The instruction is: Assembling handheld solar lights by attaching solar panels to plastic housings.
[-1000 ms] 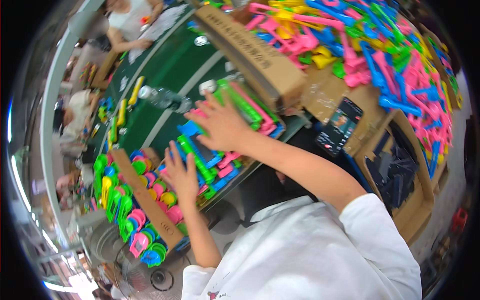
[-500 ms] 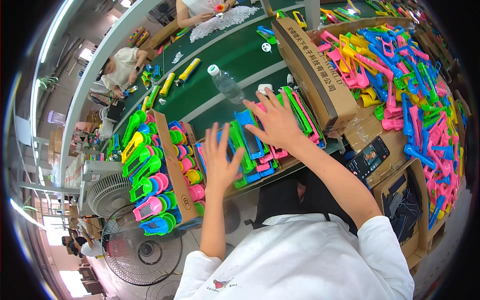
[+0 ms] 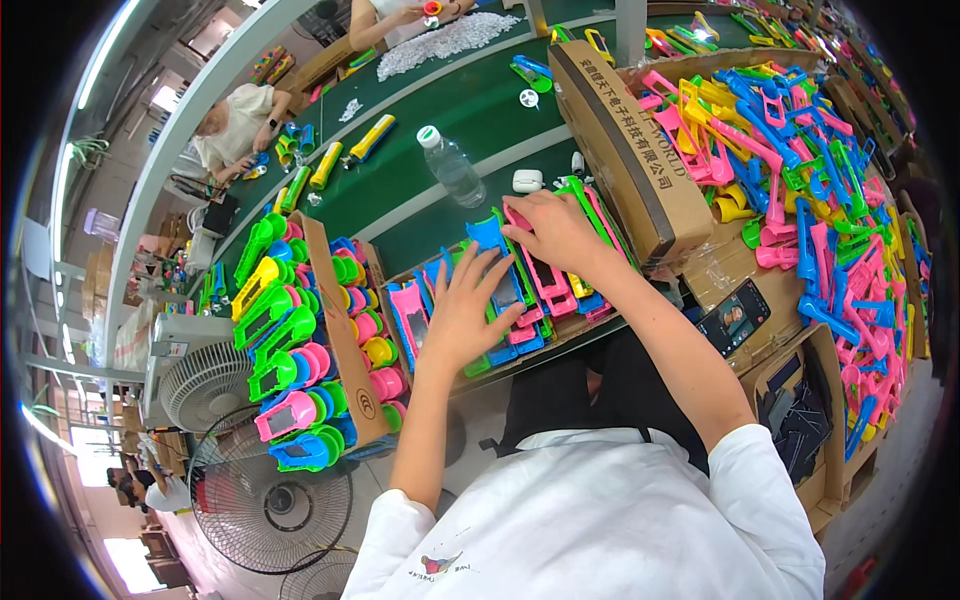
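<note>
Since half a second ago, the left hand [image 3: 462, 322] is moving rightward, and its fingers are now spreading over a blue casing [image 3: 486, 233], nearer the right hand [image 3: 556, 238]. At the left end of the row, a pink casing [image 3: 408, 312] is now showing more fully. The right hand is drawing back from the white case [image 3: 527, 181], which is now showing clear of the fingertips, and its fingers are bending over a long pink casing [image 3: 549, 282] that is coming into sight beneath them. Against a second ago, the view is tilting less and the fan [image 3: 280, 498] is showing more fully.
</note>
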Available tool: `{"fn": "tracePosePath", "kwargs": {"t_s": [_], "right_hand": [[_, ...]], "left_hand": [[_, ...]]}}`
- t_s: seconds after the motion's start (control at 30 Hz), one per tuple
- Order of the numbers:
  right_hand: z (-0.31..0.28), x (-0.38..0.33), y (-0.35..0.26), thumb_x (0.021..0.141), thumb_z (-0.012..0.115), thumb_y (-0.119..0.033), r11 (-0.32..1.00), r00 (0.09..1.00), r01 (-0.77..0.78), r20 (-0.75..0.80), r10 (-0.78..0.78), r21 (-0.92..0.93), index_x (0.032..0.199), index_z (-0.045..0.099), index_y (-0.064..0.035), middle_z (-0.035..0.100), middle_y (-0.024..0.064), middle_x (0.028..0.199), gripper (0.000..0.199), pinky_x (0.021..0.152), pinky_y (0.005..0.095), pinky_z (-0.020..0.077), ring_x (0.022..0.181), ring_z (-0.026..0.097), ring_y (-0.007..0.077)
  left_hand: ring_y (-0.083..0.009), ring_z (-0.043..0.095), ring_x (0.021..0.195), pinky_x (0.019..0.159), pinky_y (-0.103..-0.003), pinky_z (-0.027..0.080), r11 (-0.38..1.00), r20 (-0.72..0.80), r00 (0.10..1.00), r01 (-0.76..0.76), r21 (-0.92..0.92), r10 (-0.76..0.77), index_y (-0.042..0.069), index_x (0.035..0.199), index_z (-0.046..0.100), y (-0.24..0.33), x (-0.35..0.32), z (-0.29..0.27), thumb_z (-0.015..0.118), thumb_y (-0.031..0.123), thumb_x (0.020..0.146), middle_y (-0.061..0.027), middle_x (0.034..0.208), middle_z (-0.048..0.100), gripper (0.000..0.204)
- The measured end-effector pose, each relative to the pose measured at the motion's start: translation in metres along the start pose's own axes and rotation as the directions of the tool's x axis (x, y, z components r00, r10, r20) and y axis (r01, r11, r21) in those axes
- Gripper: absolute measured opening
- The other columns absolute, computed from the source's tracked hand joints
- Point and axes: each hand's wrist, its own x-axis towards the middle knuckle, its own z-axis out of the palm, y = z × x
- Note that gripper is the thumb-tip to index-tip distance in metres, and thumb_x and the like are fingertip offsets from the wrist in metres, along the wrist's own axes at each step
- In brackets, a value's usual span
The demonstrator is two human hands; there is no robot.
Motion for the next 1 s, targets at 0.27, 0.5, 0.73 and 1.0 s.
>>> {"fn": "tracePosePath", "kwargs": {"t_s": [0.27, 0.5, 0.73, 1.0], "right_hand": [[0.006, -0.009, 0.0, 0.098, 0.061, -0.025, 0.981, 0.987, 0.129, -0.08, -0.142, -0.145, 0.128, 0.062, -0.004, 0.065, 0.0137, 0.123, 0.036, 0.102, 0.0478, 0.0428, 0.122, 0.056, 0.0317], [0.008, -0.019, -0.005, 0.099, 0.06, -0.024, 0.974, 0.981, 0.15, -0.097, -0.167, -0.167, 0.126, 0.061, -0.0025, 0.063, 0.0132, 0.12, 0.035, 0.105, 0.0471, 0.0404, 0.121, 0.055, 0.0327], [0.016, -0.02, -0.011, 0.096, 0.055, -0.061, 0.935, 0.978, 0.063, -0.166, -0.128, -0.349, 0.15, 0.053, -0.0194, 0.055, 0.0179, 0.146, 0.068, 0.118, 0.0754, 0.0134, 0.146, 0.039, 0.0426], [0.033, -0.017, -0.005, 0.094, 0.057, -0.058, 0.969, 0.998, 0.017, -0.056, -0.031, -0.245, 0.151, 0.054, -0.0259, 0.063, 0.0167, 0.136, 0.066, 0.117, 0.0766, 0.0162, 0.147, 0.039, 0.0404]], "left_hand": [[-0.0364, 0.03, 0.154, 0.125, -0.06, 0.016, 0.996, -0.051, 0.999, -0.007, -0.088, 0.003, 0.014, 0.147, 0.056, -0.008, 0.002, 0.01, 0.061, 0.042, 0.099, -0.0128, 0.154, 0.048, 0.057], [-0.036, 0.029, 0.155, 0.127, -0.058, 0.012, 0.993, -0.131, 0.991, -0.022, -0.115, 0.007, 0.014, 0.15, 0.053, -0.009, -0.006, -0.005, 0.058, 0.038, 0.102, -0.012, 0.16, 0.044, 0.054], [-0.0403, 0.025, 0.156, 0.123, -0.065, 0.014, 0.946, -0.228, 0.918, 0.323, -0.042, -0.323, 0.017, 0.158, 0.042, -0.045, -0.031, 0.01, 0.06, 0.046, 0.1, -0.0167, 0.167, 0.032, 0.067], [-0.0355, 0.028, 0.155, 0.121, -0.062, 0.016, 0.899, -0.16, 0.894, 0.433, 0.072, -0.418, 0.022, 0.16, 0.042, -0.056, -0.035, 0.026, 0.053, 0.049, 0.105, -0.014, 0.169, 0.028, 0.063]]}}
